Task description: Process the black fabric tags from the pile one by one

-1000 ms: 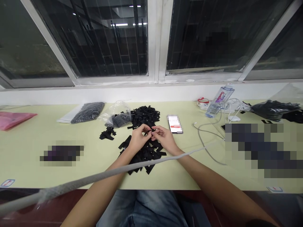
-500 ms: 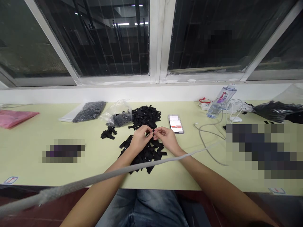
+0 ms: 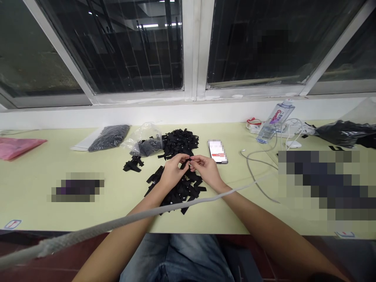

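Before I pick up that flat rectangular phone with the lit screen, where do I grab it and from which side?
Probably come from the right and pinch the phone by its long edges, near the middle. It lies flat, screen up, so those edges suit gripping; the bare right hand and piled black fabric strips are toward its left.

Lit phone [image 3: 217, 150]; clear btl [image 3: 276, 119] nr wall [image 3: 176, 114]; pink bag [image 3: 20, 147] far L
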`<state>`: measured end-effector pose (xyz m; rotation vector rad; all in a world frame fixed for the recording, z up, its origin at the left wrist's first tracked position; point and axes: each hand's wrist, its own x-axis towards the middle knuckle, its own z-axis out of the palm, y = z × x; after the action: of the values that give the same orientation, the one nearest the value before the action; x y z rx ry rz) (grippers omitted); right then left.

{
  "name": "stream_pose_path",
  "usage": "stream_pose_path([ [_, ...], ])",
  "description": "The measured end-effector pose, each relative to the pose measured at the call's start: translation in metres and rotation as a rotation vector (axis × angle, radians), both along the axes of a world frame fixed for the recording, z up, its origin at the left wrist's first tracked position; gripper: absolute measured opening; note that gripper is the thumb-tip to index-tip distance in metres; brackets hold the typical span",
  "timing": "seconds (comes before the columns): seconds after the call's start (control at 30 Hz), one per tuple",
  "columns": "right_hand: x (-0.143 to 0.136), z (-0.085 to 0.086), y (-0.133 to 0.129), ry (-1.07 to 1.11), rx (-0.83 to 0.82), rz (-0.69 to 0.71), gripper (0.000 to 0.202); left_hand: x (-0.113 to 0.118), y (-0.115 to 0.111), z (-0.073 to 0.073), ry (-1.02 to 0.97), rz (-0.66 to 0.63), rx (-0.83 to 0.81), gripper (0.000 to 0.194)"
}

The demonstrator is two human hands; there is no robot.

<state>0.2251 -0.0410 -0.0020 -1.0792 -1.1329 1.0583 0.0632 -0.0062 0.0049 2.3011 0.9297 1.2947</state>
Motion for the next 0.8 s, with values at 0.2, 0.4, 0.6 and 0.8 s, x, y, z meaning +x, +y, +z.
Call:
stream_pose_path([
  [0.2,0.0009,-0.0032,0.0018,-0.056,-0.002,0.007,0.036,-0.0019,-0.0001,0.0074,-0.018,-0.017,-0.035,0.015],
  [0.4,0.0013,-0.0042,0.0005,-0.087,0.011,0.039,0.036,-0.0038,0.0023,0.0072,-0.049,-0.029,-0.081,0.013],
  [0.6,0.001,-0.0026,-0.0015,-0.111,0.006,0.072,0.034,-0.0049,0.0037,0.005,-0.082,-0.043,-0.148,0.012],
  [0.8,0.0038,-0.0048,0.0029,-0.111,0.002,0.042,0.034,-0.0043,0.0037,0.0049,-0.114,-0.065,-0.258,0.014],
])
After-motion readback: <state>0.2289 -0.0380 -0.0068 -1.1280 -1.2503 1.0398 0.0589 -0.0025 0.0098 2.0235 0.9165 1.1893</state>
